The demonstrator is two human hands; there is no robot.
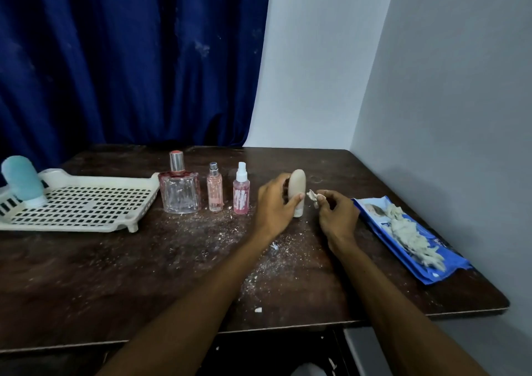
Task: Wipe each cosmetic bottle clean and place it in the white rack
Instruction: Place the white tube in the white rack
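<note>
Near the table's middle, the left hand [273,204] is gripping an upright beige bottle [297,187], fingers curled round it. Just beside it, the right hand [336,213] is pinching a wipe scrap [312,197]. At the left edge, the white rack [72,223] is holding a teal bottle [24,181].

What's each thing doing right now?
teal bottle: standing in the white rack
large perfume bottle: upright, capped
slim pink bottle: upright, capped
pink spray bottle: upright, capped
beige bottle: upright, gripped by left hand
wipe scrap: pinched by right hand
wipe pack: lying flat, crumpled wipes on top
</note>
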